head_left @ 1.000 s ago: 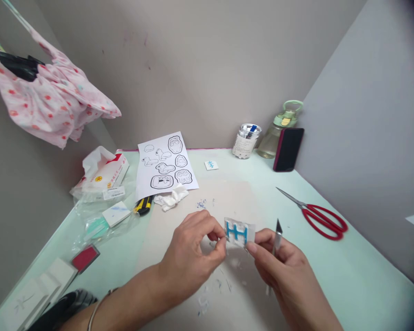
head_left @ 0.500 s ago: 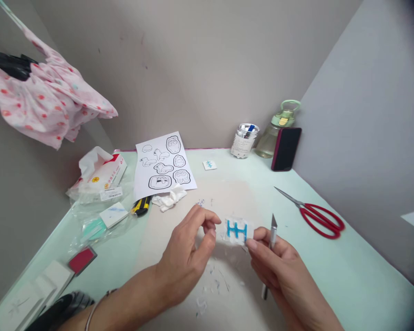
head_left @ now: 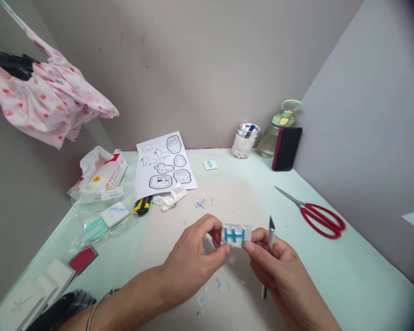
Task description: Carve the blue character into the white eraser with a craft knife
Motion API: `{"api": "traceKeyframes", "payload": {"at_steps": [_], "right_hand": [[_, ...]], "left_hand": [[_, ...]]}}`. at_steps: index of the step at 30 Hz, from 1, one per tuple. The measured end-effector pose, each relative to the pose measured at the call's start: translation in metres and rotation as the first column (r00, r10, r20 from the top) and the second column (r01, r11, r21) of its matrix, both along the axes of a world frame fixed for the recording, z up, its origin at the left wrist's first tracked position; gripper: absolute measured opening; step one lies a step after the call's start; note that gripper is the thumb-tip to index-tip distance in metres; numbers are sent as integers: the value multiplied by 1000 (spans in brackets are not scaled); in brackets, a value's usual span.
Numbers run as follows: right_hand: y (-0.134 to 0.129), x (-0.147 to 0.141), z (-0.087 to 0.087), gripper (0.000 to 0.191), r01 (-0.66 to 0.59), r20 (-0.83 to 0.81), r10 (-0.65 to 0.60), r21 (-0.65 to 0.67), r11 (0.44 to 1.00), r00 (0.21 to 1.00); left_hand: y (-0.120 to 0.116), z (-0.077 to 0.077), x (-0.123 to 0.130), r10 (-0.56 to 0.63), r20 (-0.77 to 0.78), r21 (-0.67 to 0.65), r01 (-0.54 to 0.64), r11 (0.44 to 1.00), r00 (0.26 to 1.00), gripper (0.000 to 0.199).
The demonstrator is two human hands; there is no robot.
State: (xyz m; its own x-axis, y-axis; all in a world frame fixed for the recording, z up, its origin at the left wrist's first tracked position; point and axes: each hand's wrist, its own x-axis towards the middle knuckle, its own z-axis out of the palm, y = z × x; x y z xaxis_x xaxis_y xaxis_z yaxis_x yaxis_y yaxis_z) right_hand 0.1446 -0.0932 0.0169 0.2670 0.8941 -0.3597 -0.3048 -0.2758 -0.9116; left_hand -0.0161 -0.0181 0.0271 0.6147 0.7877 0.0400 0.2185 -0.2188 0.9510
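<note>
Bench pale green (head_left: 317, 271), set between grey walls (head_left: 210, 82); beige mat (head_left: 238, 197) on its middle, scraps scattered over it. Spotted pink cloth bag (head_left: 51, 101) hangs beyond the left edge.

Left hand (head_left: 196, 257): finger and thumb closed on the left end of a small white block (head_left: 234, 235) with blue pattern, held above the mat between both hands. Right hand (head_left: 279, 266): pinches the block's right end; also grips a craft knife (head_left: 271, 236), blade up.

Others: red ink pad (head_left: 83, 260) by the left edge; tissue pack (head_left: 113, 171), far left corner; drawing sheet (head_left: 162, 158) at the far edge, overlapping a yellow-black cutter (head_left: 142, 206); patterned tile (head_left: 210, 165); jar (head_left: 243, 143); bottle (head_left: 267, 140), partly hidden by upright phone (head_left: 287, 149), far right corner; red-handled scissors (head_left: 322, 220) along the right edge. Left forearm blocks part of the mat.
</note>
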Motion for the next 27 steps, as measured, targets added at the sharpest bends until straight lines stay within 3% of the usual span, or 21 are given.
{"api": "traceKeyframes", "payload": {"at_steps": [7,13,22,27], "right_hand": [[0,0,0,32,-25,-79,25,11,1000,997],[-1,0,0,34,-40,12,40,-11,999,999],[-1,3,-5,36,-40,-14,39,-21,999,999],[-1,3,-4,36,-12,-39,11,-26,1000,999]], "left_hand": [[-1,2,0,-20,22,-32,21,999,1000,8],[2,-1,-2,-29,25,-45,30,999,999,20],[-2,1,0,-18,-79,-65,12,998,997,5],[-2,0,0,-20,-60,-63,17,998,998,8]]}}
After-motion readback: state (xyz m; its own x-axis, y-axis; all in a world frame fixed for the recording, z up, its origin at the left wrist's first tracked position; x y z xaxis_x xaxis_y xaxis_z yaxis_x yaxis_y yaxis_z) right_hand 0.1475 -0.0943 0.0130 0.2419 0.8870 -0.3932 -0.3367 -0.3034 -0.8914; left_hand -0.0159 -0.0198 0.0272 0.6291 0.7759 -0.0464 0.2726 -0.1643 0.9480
